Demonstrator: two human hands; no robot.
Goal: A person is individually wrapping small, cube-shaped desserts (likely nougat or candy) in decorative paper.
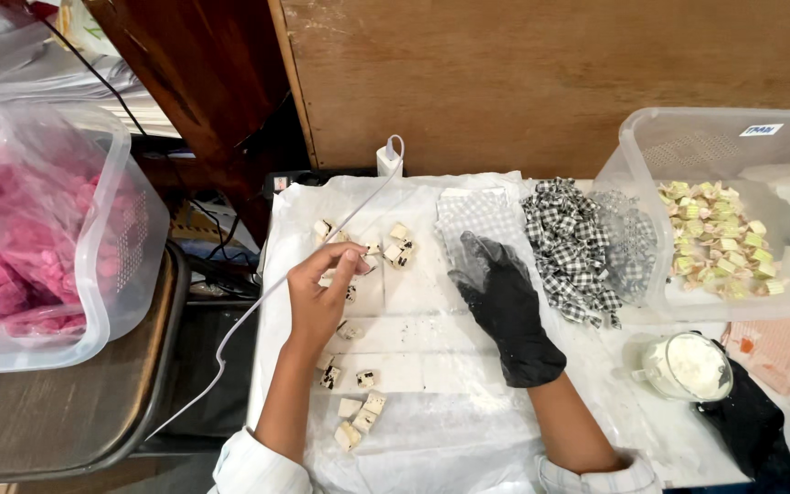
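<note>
We have a single view, from a camera worn on the person's head, looking steeply down onto the white-covered table (468,457) from its near edge. It sits close: both forearms enter from the bottom of the frame. It faces the wooden board (550,73) at the far side, with clear plastic tubs (107,265) cut off left and right.

**Plastic, rubber and worn wood**

The right hand (505,306) is wearing a matt black glove, likely rubber, while the left hand (322,297) is working bare. Thin crinkled plastic sheeting (432,439) is covering the bench, shining softly. The clear tub (720,146) is showing smooth, glossy plastic. Checked wrappers (571,247) are looking papery and creased. The board (550,73) behind is showing scuffed, matt wood.
</note>
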